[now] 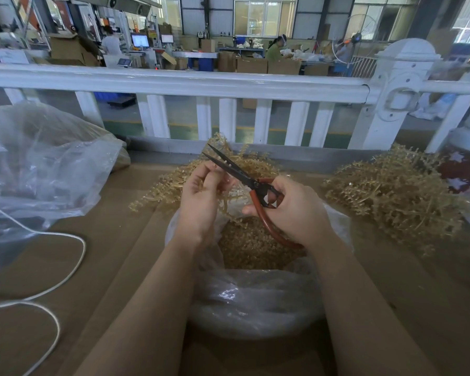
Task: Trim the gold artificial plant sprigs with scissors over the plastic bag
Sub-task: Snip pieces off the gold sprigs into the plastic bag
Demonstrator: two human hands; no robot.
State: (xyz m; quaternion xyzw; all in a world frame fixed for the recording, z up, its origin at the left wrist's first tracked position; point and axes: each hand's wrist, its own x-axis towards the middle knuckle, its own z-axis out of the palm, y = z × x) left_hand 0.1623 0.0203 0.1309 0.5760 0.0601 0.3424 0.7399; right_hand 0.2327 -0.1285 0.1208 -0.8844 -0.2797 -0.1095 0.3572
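From the head camera, the left hand (pixel 201 194) pinches a gold sprig (pixel 229 204) with curled fingers, holding it up above the open mouth of the plastic bag (pixel 255 297) that sits on the counter (pixel 114 240) right in front of the person. The right hand (pixel 291 210) grips the red-handled scissors (pixel 253 183), fingers wrapped round the loops; the dark blades stand apart, pointing up and left past the left fingertips, so a cut looks about to be made rather than finished.

The bag already holds a thick layer of gold trimmings (pixel 253 245), which suggests a good many cuts are done. Plenty seems to remain: a large heap of gold sprigs (pixel 396 194) lies on the counter to the right, and another pile (pixel 223 166) lies behind the hands; which of these is trimmed and which is waiting cannot be told. A bigger clear bag (pixel 38 164) sits at the left, its contents unclear.
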